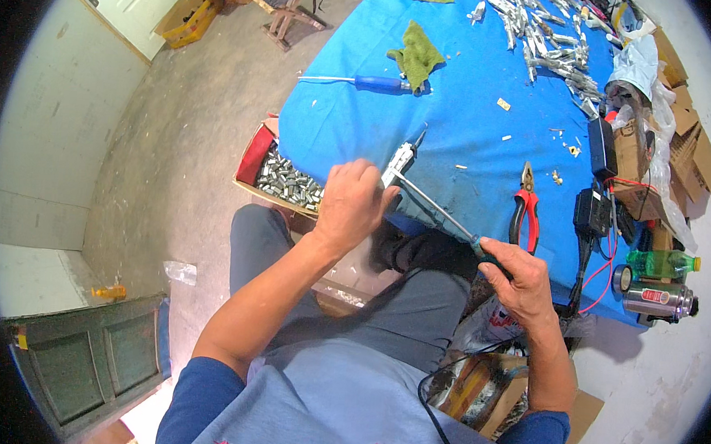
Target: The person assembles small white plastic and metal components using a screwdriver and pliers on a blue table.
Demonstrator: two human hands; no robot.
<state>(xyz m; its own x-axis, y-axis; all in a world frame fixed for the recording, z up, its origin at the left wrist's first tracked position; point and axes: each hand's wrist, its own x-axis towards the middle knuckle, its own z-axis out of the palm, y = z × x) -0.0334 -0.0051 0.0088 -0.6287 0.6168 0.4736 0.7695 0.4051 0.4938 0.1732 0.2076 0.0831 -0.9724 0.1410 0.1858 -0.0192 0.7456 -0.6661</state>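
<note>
While the left hand (pixel 348 207) is curled round the white part (pixel 399 161) and the right hand (pixel 524 285) grips the screwdriver (pixel 442 211), I'd brace firmly and press gently.

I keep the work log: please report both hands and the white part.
Left grip on white part. Right grip on screwdriver, tip at part. Red-handled pliers close to right grip.
</note>
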